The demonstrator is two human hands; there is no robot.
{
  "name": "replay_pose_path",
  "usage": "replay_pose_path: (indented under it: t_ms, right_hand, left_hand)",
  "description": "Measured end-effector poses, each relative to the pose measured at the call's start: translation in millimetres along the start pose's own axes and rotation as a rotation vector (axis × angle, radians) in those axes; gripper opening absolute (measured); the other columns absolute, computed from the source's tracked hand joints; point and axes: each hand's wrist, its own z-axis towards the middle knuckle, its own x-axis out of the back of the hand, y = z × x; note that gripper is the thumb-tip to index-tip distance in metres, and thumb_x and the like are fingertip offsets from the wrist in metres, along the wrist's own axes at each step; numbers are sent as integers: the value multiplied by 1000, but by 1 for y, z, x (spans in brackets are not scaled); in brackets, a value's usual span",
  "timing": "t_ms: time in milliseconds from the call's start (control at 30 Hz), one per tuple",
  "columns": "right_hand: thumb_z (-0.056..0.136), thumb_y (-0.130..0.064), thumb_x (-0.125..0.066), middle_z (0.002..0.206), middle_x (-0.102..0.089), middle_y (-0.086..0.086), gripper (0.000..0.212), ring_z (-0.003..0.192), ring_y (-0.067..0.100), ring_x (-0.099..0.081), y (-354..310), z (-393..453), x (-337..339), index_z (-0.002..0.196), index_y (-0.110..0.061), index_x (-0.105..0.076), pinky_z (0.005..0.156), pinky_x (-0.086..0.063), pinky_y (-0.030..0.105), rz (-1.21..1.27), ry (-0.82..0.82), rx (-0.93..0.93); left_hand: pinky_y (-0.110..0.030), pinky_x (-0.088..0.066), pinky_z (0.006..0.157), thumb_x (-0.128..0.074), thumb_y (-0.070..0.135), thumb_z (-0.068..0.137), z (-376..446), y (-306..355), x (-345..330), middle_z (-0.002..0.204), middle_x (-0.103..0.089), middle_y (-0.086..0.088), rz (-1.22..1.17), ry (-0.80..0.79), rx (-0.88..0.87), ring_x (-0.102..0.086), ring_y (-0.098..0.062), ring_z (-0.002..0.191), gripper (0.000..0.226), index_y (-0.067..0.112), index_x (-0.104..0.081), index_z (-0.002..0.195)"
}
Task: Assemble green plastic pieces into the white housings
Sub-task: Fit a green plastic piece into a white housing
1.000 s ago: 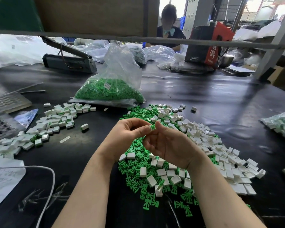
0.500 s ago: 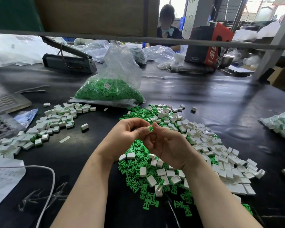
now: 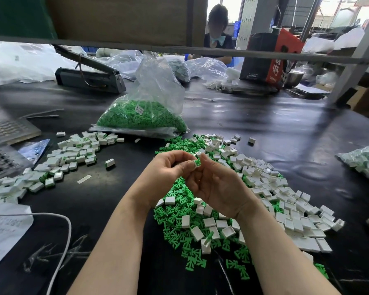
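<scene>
A small green forked plastic piece (image 3: pixel 197 162) is being pinched between the fingertips of the left hand (image 3: pixel 168 173) and the right hand (image 3: pixel 216 185), raised just above the heap. It is probably being held there so it can be lined up with a small white box-shaped plastic housing (image 3: pixel 194 162), of which only a sliver is being glimpsed behind the fingers; which hand is gripping the housing cannot be told. Both hands are curled closed around the pair.

Beneath the wrists, loose green pieces (image 3: pixel 179 211) and empty white housings (image 3: pixel 271 186) are being kept in one mixed heap on the black tabletop (image 3: pixel 285 133), seemingly so either part can be reached quickly. Neither can be counted; there are far too many. To the left, a separate spread of white housings showing green (image 3: pixel 73 154) is being built up, presumably finished units set apart. One clear plastic bag of green pieces (image 3: pixel 141 116) is being kept behind the heap, likely as a refill.
</scene>
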Motion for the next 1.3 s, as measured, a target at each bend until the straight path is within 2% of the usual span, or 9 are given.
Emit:
replay_pose_path:
  t_ms: [133,300,400,567,700,933,1300]
  right_hand:
    - [83,-47,-58,70,-59,1,39,64,12,-48,1,1,0,90,-9,-61,62,-32,24,24,11,3]
    - [86,-43,-56,67,-58,-1,34,60,11,-47,1,1,-1,89,-9,-60,59,-35,22,25,24,8]
    - [90,-37,-53,68,-58,-1,27,58,9,-48,3,1,-2,85,-12,-60,55,-38,19,38,59,15]
    - [92,-40,-50,68,-58,0,34,62,10,-48,4,2,-2,93,-7,-59,59,-42,18,88,12,21]
    - [91,-42,-52,68,-51,5,35,63,12,-47,4,2,-1,92,-9,-62,60,-41,19,92,-17,29]
    - [90,-42,-52,69,-53,5,36,64,12,-49,3,3,-1,90,-8,-64,60,-45,18,115,-32,41]
    - [94,-40,-49,71,-51,4,42,66,11,-48,6,3,2,109,-1,-52,61,-45,18,105,-58,33]
  left_hand:
    - [-26,-52,83,-61,5,92,-1,1,0,82,-69,-3,29,-11,-4,-64,-9,80,8,3,-67,97]
    - [-21,-49,77,-60,3,92,-2,3,0,76,-68,3,40,-29,-13,-62,-5,73,8,2,-66,96]
    - [-24,-51,79,-59,2,92,-2,3,-1,77,-69,-1,83,-53,-16,-64,-9,75,8,2,-67,95]
    - [-22,-51,80,-61,4,92,0,1,1,78,-69,-1,46,-15,-15,-65,-8,77,7,7,-67,94]
    - [-18,-50,74,-61,4,91,0,1,1,75,-70,5,23,-24,-31,-65,-5,74,12,13,-68,89]
    - [-17,-51,72,-62,7,90,0,2,1,73,-70,5,-11,-31,-41,-65,-5,73,11,14,-69,87]
    - [-24,-52,79,-60,4,91,-1,3,3,76,-69,3,6,-42,-35,-64,-9,75,10,10,-68,91]
